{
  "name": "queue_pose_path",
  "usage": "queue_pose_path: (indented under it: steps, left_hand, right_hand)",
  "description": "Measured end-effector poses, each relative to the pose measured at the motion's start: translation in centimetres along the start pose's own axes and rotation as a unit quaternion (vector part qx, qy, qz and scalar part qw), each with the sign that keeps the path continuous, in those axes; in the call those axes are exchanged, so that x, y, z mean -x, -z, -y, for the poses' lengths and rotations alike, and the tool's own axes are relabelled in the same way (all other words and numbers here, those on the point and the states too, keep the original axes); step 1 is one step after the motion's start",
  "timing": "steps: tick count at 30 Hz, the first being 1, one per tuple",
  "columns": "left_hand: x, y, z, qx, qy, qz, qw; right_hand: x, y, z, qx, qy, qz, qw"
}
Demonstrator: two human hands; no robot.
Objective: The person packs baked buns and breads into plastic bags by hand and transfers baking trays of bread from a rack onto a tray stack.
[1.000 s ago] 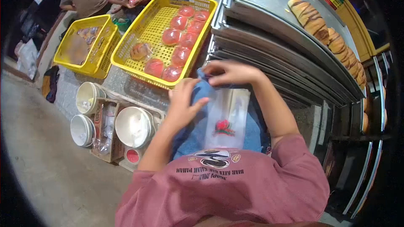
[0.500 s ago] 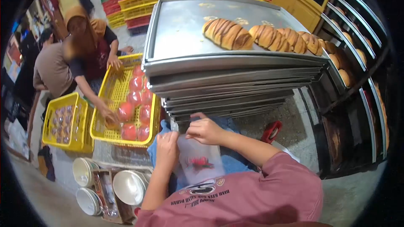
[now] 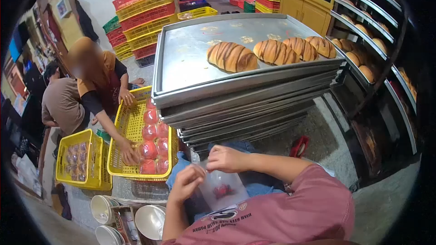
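Note:
In front of my lap, a clear plastic bag point(image 3: 227, 194) with a red printed mark hangs between my hands. My left hand point(image 3: 187, 182) has its fingers closed at the bag's upper left edge. With bent fingers, my right hand point(image 3: 225, 159) pinches the top edge just beside it. Above them stands a stack of metal baking trays point(image 3: 181, 70). Several bread rolls with brown stripes point(image 3: 232, 57) lie in a row on the top tray.
Left of the trays, a co-worker's hand point(image 3: 130, 153) reaches into a yellow crate point(image 3: 119, 172) of red-wrapped packages point(image 3: 148, 149). A second yellow crate point(image 3: 97, 182), white tubs point(image 3: 150, 222), a tray rack point(image 3: 370, 52) and stacked crates point(image 3: 147, 18) stand around.
The camera view has tilted up, so the trays and rolls sit lower in the picture. Both hands keep hold of the plastic bag. The co-worker's hand has shifted within the crate.

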State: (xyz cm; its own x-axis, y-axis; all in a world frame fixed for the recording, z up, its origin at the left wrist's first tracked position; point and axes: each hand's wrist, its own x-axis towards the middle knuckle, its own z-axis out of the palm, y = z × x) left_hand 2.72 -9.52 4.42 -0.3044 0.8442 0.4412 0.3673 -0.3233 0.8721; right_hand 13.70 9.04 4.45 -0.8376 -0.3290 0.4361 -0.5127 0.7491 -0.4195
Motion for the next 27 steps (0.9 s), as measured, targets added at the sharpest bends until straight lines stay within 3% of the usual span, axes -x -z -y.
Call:
queue_pose_path:
  steps: [1, 2, 3, 4, 5, 6, 7, 8, 9, 10, 11, 14, 15, 17, 18, 20, 21, 23, 27]
  left_hand:
    - [0.5, 0.3, 0.4, 0.166, -0.023, 0.063, 0.984]
    - [1.1, 0.3, -0.1, 0.32, -0.001, 0.034, 0.947]
    - [2.1, 0.9, 0.6, 0.319, -0.005, 0.032, 0.947]
    - [3.4, 1.9, 1.8, 0.348, -0.019, -0.062, 0.935]
    - [4.2, 2.7, 2.5, 0.376, -0.032, -0.158, 0.913]
    - [3.7, 3.4, 1.5, 0.321, -0.038, -0.211, 0.923]
    - [3.1, 4.1, 0.5, 0.263, -0.042, -0.263, 0.927]
    - [3.7, 4.3, 1.7, 0.19, 0.033, -0.279, 0.941]
    - [3.4, 4.1, 2.0, 0.189, 0.032, -0.283, 0.94]
    - [2.7, 3.7, 1.9, 0.107, 0.04, -0.195, 0.974]
    - [2.4, 3.3, 2.0, 0.023, 0.048, -0.102, 0.993]
    - [2.3, 2.4, 2.8, -0.002, 0.046, -0.107, 0.993]
    - [2.1, 2.3, 2.9, -0.009, 0.041, -0.119, 0.992]
    - [2.1, 2.3, 3.2, -0.022, 0.042, -0.104, 0.993]
    - [2.2, 2.3, 3.4, -0.037, 0.044, -0.088, 0.994]
    - [2.3, 2.4, 3.8, -0.043, 0.042, -0.097, 0.993]
    - [2.5, 2.6, 3.9, -0.043, 0.042, -0.095, 0.994]
    - [2.5, 2.5, 4.1, -0.04, 0.041, -0.098, 0.994]
    - [2.6, 2.4, 4.0, -0.024, 0.05, -0.115, 0.992]
  right_hand:
    - [-0.2, 1.1, 0.9, -0.024, -0.004, 0.065, 0.998]
    - [-0.3, 2.2, 1.3, -0.163, -0.04, 0.151, 0.974]
    - [-0.2, 3.5, 1.3, -0.266, 0.009, 0.202, 0.942]
    - [0.0, 5.1, 1.1, -0.367, 0.055, 0.249, 0.895]
    - [0.2, 7.5, 1.3, -0.429, 0.042, 0.266, 0.862]
    - [0.1, 10.3, 1.5, -0.489, 0.027, 0.282, 0.825]
    - [-0.2, 12.8, 1.3, -0.434, 0.017, 0.229, 0.871]
    - [-1.0, 15.7, 1.9, -0.332, 0.013, 0.155, 0.93]
    - [-2.0, 18.8, 2.3, -0.174, 0.023, 0.076, 0.981]
    - [-2.7, 21.0, 2.7, -0.217, -0.101, -0.018, 0.971]
    - [-3.4, 22.7, -0.1, -0.184, -0.096, -0.107, 0.972]
    - [-6.9, 27.4, -7.1, 0.071, -0.272, -0.216, 0.935]
    - [-7.0, 27.8, -9.7, 0.072, -0.27, -0.217, 0.935]
    - [-7.3, 27.7, -13.3, 0.001, -0.511, -0.101, 0.854]
    - [-8.0, 27.6, -12.8, 0.002, -0.506, -0.097, 0.857]
    - [-9.7, 27.2, -10.5, 0.028, -0.534, 0.014, 0.845]
    - [-10.1, 26.9, -9.7, 0.025, -0.53, 0.015, 0.847]
    - [-10.2, 26.6, -8.3, 0.083, -0.434, -0.017, 0.897]
    - [-9.8, 26.9, -5.9, 0.033, -0.396, -0.002, 0.918]
